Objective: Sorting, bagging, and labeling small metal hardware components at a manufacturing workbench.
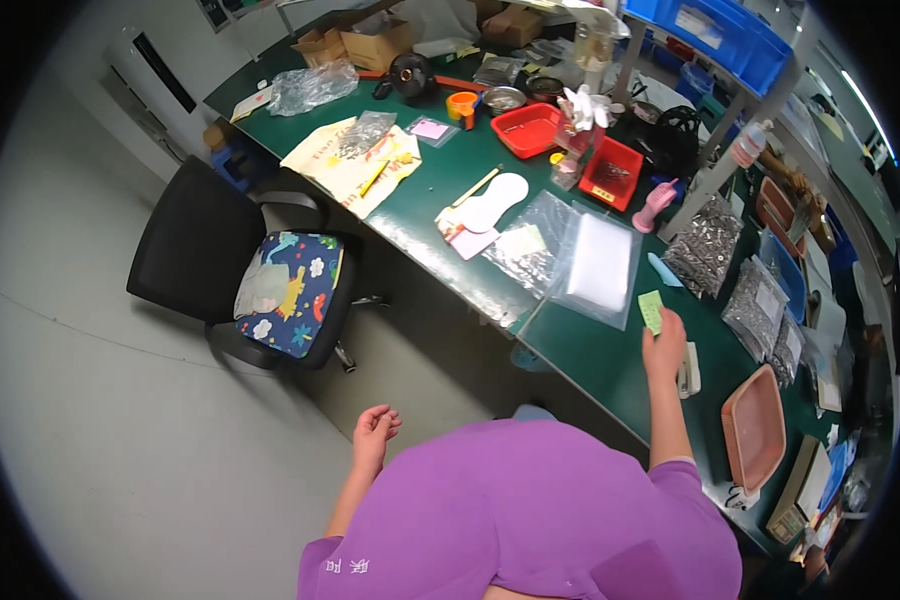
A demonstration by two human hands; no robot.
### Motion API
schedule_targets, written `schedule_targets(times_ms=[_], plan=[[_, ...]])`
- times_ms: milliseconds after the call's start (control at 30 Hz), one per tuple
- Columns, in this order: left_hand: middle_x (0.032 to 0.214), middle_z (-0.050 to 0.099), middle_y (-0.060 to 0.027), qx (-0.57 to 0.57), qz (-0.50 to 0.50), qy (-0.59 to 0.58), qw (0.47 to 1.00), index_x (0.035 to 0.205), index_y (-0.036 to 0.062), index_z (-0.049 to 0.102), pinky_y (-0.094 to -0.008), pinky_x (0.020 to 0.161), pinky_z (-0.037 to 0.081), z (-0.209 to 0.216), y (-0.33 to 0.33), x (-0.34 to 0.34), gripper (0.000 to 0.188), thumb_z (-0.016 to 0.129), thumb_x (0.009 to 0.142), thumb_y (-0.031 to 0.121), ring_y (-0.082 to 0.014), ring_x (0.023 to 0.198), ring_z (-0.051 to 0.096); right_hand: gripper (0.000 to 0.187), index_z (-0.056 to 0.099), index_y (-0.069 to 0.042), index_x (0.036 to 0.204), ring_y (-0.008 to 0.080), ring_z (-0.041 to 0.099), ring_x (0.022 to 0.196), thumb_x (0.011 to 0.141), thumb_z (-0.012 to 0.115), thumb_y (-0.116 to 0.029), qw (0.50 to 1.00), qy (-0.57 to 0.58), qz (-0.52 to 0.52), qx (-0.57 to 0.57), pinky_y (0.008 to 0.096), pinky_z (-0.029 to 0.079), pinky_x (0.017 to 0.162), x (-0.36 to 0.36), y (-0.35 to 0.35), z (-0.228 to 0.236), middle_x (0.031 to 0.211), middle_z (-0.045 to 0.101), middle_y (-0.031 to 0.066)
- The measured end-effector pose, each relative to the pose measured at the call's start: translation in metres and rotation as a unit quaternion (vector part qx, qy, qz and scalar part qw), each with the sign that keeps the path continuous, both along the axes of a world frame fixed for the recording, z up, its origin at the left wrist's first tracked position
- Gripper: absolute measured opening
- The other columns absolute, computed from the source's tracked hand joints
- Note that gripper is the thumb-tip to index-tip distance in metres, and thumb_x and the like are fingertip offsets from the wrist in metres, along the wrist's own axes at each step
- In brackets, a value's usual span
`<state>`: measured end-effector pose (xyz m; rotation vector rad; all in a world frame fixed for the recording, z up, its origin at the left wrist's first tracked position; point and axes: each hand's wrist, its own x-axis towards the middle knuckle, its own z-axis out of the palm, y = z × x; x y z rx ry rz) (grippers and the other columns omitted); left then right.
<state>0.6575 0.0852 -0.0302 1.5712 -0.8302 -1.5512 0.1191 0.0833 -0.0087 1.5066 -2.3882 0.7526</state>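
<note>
Over the bench's right part, my right hand (663,347) pinches a small light-green paper slip (650,311) between thumb and fingers. Just beside that wrist lies a pale stapler-like tool (689,370). My left hand (376,425) hangs in the air over the floor, off the bench, its fingers loosely bent and apart with nothing in them. Left of the slip, a clear plastic bag with a white stack inside (601,262) lies flat. A light-blue piece (662,268) rests a little beyond the slip.
Bags of metal parts (705,245) line the right side of the green bench (425,205). Nearer stands a pink tray (755,428). Red bins (611,172) and a pink hand-shaped form (655,205) sit farther back. A black office chair (185,235) stands at left.
</note>
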Motion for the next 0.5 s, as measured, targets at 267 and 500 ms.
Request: schedule_targets(times_ms=[267, 500], plan=[[0.1, 0.065, -0.0084, -0.074, -0.082, -0.013, 0.994, 0.112, 0.0007, 0.056, -0.0247, 0.076, 0.049, 0.012, -0.116, 0.018, 0.024, 0.056, 0.09, 0.012, -0.0132, 0.087, 0.063, 0.028, 0.063, -0.01, 0.104, 0.0306, 0.057, 0.101, 0.077, 0.062, -0.013, 0.947, -0.191, 0.251, 0.06, 0.0382, 0.047, 0.086, 0.173, -0.187, 0.016, 0.107, 0.059, 0.01], [0.094, 0.064, -0.0082, -0.024, -0.02, -0.079, 0.996, 0.108, -0.0001, 0.057, -0.0236, 0.07, 0.05, -0.027, -0.227, 0.119, 0.022, 0.06, 0.088, 0.01, -0.0129, 0.08, 0.063, 0.026, 0.067, -0.012, 0.101, 0.0275, 0.063, 0.086, 0.077, 0.059, -0.012, 0.912, -0.267, 0.291, 0.115, 0.0363, 0.051, 0.079, 0.269, -0.37, -0.02, 0.096, 0.062, 0.0119]])
